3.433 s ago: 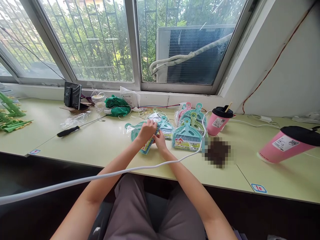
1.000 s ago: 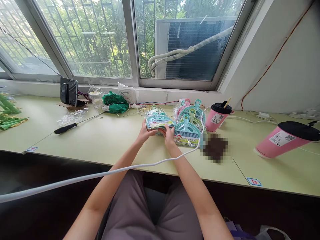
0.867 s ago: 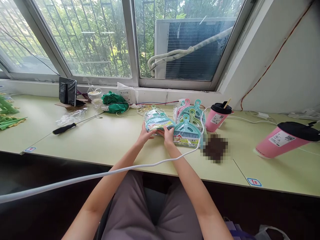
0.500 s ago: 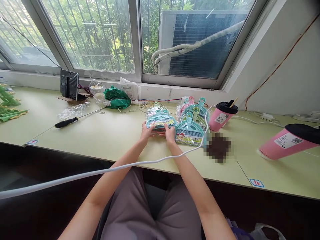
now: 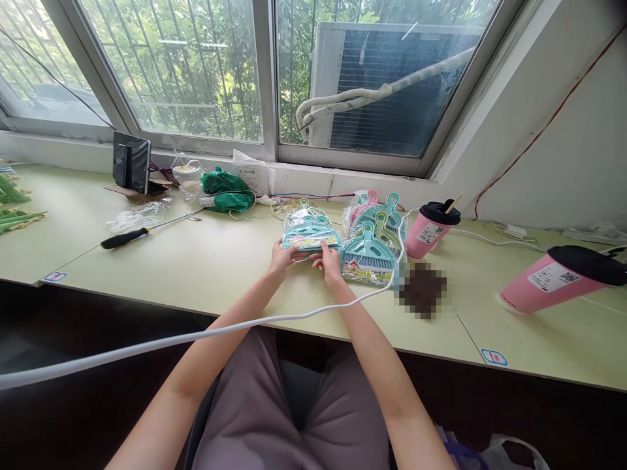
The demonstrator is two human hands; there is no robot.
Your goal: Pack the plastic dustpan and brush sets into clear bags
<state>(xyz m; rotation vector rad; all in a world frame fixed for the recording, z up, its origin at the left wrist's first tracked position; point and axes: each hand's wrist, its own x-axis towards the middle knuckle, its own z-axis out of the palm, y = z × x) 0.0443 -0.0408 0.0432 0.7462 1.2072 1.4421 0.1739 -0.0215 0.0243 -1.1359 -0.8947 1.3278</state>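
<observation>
Both hands are at a small blue dustpan and brush set (image 5: 312, 236) wrapped in clear plastic, just above the table (image 5: 206, 267). My left hand (image 5: 283, 256) grips its lower left corner, thumb on top and fingers underneath. At its lower right edge, my right hand (image 5: 329, 260) presses with the thumb on top while the fingers curl below. Behind it lies another wrapped set with a pale green handle (image 5: 304, 205). Right beside my right hand rests a blue wrapped set (image 5: 368, 258), with green, blue and pink ones behind it.
A white cable (image 5: 294, 318) crosses in front of my arms. Pink cups with black lids (image 5: 425, 234) stand to the right, near a blurred-out brown patch (image 5: 424, 290). To the left are a black-handled screwdriver (image 5: 125, 239), a green bag (image 5: 225, 190) and a propped-up device (image 5: 131, 162).
The held set has tipped flatter and lower. My right fingers have curled in beneath its edge. The whole view has shifted slightly.
</observation>
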